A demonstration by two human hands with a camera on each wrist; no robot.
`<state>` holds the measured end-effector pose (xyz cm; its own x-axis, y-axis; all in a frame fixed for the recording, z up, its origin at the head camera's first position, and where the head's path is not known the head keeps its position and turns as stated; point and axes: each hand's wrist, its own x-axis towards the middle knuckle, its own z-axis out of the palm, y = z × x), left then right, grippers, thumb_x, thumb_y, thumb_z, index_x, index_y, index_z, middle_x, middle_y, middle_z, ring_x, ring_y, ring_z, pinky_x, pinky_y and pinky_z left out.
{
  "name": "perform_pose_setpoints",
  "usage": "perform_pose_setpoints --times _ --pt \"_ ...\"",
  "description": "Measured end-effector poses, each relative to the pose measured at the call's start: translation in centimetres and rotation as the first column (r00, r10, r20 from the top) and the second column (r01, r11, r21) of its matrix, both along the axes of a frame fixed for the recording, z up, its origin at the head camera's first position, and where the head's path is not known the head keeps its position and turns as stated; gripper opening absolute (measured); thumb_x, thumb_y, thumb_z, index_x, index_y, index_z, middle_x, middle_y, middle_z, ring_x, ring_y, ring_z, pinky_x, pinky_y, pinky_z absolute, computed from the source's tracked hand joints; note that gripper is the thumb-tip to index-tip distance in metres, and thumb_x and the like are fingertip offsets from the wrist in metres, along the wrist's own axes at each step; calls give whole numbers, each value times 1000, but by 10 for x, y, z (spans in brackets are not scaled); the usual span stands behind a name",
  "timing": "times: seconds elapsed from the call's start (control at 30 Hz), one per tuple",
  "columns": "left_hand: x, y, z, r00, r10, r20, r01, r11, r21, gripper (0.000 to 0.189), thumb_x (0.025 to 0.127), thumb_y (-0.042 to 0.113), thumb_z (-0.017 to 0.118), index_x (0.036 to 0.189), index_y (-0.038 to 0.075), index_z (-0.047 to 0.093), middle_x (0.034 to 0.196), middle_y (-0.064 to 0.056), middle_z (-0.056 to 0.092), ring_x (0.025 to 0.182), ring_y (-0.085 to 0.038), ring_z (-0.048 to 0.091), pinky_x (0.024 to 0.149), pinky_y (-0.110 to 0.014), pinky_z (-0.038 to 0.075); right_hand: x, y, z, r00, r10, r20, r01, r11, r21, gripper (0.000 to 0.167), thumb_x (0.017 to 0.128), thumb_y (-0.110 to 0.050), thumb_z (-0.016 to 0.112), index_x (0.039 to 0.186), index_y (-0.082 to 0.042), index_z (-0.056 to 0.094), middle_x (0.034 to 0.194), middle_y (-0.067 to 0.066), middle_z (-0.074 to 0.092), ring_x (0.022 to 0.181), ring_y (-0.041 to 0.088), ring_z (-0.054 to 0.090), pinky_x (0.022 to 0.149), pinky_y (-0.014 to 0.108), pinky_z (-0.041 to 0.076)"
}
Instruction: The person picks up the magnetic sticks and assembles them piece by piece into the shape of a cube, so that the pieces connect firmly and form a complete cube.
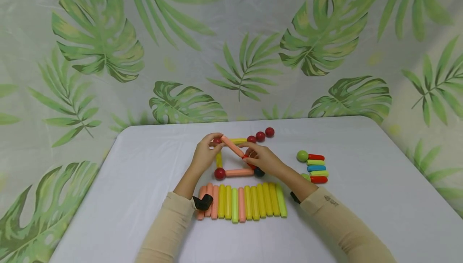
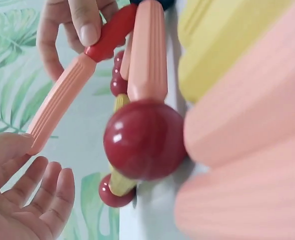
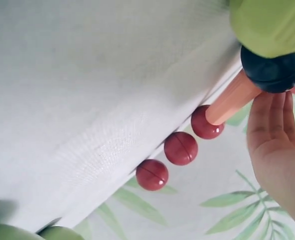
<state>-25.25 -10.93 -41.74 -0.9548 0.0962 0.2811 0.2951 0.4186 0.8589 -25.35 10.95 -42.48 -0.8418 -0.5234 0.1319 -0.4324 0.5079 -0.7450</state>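
Observation:
Both hands hold a raised, slanting pair of pieces over a frame of sticks and balls. My left hand [image 1: 205, 150] pinches the far end of a ribbed pink stick [image 2: 62, 102] between thumb and finger, the other fingers loosely spread. At its opposite end, the pink stick meets a red rod [image 2: 112, 32], which my right hand [image 1: 263, 158] pinches near that joint. The red rod runs down toward a dark blue ball [image 3: 272, 70] at the frame's near right corner. From that ball a lying pink stick [image 1: 239, 172] leads to a dark red ball [image 2: 145, 140] at the near left.
A row of pink, yellow and lime sticks [image 1: 255, 202] lies in front of the frame. Spare dark red balls [image 1: 260, 136] sit at the back. To the right are a green ball [image 1: 302, 156] and several short red, lime and blue rods [image 1: 316, 168].

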Motion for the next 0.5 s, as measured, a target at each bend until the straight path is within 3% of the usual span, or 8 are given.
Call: perform_pose_setpoints --times 0.33,0.5 --pt "-14 -7 -7 997 -30 71 44 975 -219 33 87 8 58 120 6 55 110 -9 57 96 -26 54 75 -36 47 -12 -1 -4 999 27 20 -28 998 64 40 86 -13 62 125 -15 53 87 1 57 74 14 53 68 27 46" --pt "-21 -10 -11 994 -82 70 99 955 -279 30 86 2 56 116 0 56 107 -15 54 100 -29 50 84 -38 43 -16 -3 -8 999 41 19 -43 994 99 38 86 -13 61 123 -12 54 86 1 57 72 15 51 67 26 46"
